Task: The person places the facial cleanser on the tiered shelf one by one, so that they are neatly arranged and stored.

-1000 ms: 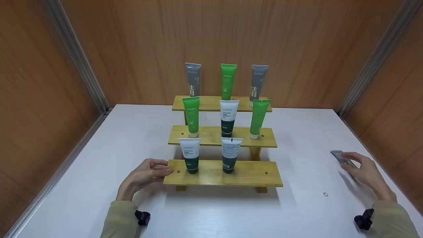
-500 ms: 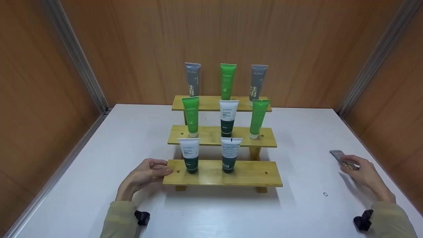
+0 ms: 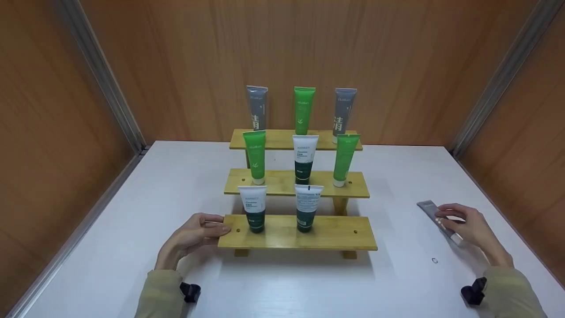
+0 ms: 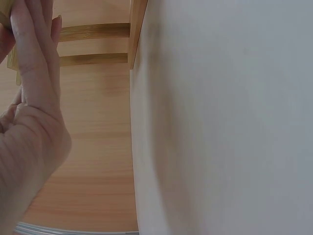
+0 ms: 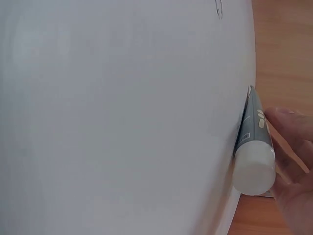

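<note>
A three-tier wooden display stand [image 3: 337, 238] is in the middle of the head view. My left hand [image 3: 194, 236] grips the left end of its lowest shelf between thumb and fingers; in the left wrist view that hand [image 4: 36, 93] covers part of the stand. At the right, my right hand [image 3: 470, 227] pinches a grey squeeze tube [image 3: 427, 206] with a white cap, lying slanted low over the table. The right wrist view has the tube [image 5: 255, 125] cap toward the camera, fingers [image 5: 293, 125] along its side. Two white-and-green tubes [image 3: 253, 201] stand on the lowest shelf's left and middle.
Green tubes [image 3: 255, 154] and a white-and-green tube [image 3: 304, 152] stand on the middle shelf. Grey tubes [image 3: 344, 110] flank a green tube [image 3: 304, 108] on the top shelf. A small ring [image 3: 435, 260] lies on the white table [image 3: 309, 291]. Wooden walls [image 3: 282, 44] enclose it.
My right hand has moved left with the grey tube, and the tube has turned so its white cap shows. The left hand remains on the stand.
</note>
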### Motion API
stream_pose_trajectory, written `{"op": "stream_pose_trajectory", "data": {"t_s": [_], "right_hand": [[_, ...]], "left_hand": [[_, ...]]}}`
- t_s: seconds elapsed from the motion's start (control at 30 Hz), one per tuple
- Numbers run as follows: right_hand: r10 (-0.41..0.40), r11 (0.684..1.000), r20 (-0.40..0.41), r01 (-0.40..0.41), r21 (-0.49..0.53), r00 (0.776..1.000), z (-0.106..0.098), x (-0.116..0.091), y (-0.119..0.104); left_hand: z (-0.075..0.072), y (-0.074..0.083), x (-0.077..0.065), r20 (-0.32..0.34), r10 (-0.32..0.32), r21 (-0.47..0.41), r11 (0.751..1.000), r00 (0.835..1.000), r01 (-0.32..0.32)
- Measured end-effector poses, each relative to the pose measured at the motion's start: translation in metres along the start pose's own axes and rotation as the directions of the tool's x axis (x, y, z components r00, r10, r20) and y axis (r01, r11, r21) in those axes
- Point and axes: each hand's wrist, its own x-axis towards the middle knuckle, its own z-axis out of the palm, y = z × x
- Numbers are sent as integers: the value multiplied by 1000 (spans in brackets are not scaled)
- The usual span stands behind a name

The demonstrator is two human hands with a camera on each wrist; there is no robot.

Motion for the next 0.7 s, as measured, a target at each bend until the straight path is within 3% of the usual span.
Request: {"op": "stream_pose_trajectory", "data": {"t_s": [0.17, 0.5, 0.7], "right_hand": [[32, 999, 36, -33, 30, 999, 6, 2, -8], [-59, 998, 34, 58, 33, 998, 17, 9, -21], [-57, 998, 93, 55, 23, 994, 24, 13, -29]], "left_hand": [[0, 0, 0, -10, -10, 6, 1000, 1000, 10], [0, 1, 0, -11, -10, 16, 1000, 1000, 10], [0, 0, 1, -24, -14, 21, 1000, 1000, 15]]}}
